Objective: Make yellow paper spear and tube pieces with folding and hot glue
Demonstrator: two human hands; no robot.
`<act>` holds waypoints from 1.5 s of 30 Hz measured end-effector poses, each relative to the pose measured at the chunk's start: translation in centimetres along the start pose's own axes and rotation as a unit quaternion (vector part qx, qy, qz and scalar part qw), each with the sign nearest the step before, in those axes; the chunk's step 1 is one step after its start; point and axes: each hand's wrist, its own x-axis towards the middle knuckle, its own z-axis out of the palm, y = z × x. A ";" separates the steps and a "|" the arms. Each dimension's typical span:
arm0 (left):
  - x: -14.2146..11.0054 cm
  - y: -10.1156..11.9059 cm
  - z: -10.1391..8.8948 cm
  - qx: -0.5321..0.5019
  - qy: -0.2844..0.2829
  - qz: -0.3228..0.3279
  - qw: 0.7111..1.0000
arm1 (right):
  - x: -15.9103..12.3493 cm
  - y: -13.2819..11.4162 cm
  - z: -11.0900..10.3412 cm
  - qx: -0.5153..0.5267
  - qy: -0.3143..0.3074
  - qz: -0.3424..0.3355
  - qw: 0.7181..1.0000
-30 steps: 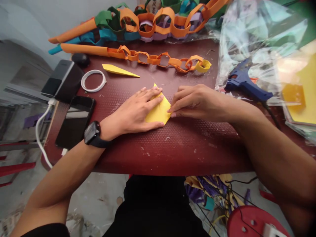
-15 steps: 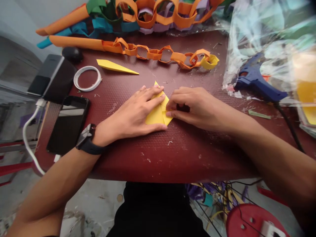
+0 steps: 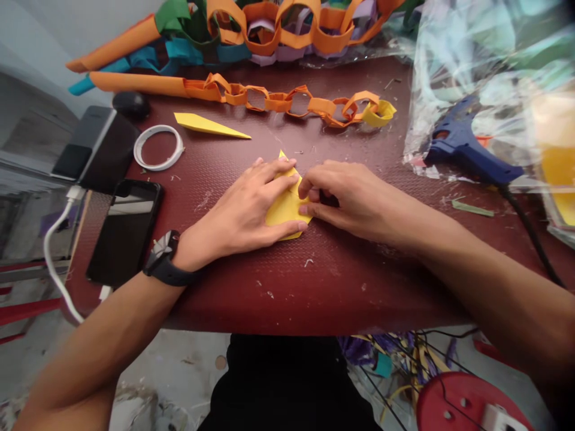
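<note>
A folded yellow paper lies on the dark red table in front of me. My left hand rests flat on it with fingers stretched out, pinning its left part; a black watch sits on that wrist. My right hand is at the paper's right edge, fingers curled and pressed onto the fold. A chain of orange paper rings ending in a yellow ring lies beyond the hands.
A yellow paper sliver, white cable coil, two phones and a power bank sit at left. A blue glue gun and plastic bags lie at right. More coloured chains pile at the back.
My right hand's fingers have curled in and slid left along the paper's right edge. The left hand stays flat on the paper. The view has shifted slightly.
</note>
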 end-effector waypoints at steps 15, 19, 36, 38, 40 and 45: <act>-0.1 0.1 0.3 -0.003 0.000 -0.011 1.000 | -0.3 0.7 -1.0 -0.090 -0.012 0.036 0.995; -0.1 0.0 0.2 0.008 -0.004 -0.008 1.000 | -0.4 1.3 -2.0 -0.107 -0.019 0.039 0.993; -1.7 -2.8 -3.1 -0.044 -0.072 0.085 0.993 | -0.3 0.6 -0.9 -0.094 -0.025 -0.034 0.995; -2.1 -3.0 -3.9 -0.045 -0.079 0.084 0.992 | -0.3 0.6 -1.0 -0.089 -0.021 -0.050 0.995; -2.3 -2.8 -4.1 -0.039 -0.075 0.095 0.992 | -0.2 0.8 -1.2 -0.085 -0.021 -0.066 0.994; -1.9 -2.0 -3.8 -0.021 -0.048 0.117 0.992 | -0.2 1.5 -1.5 -0.071 -0.031 -0.108 0.991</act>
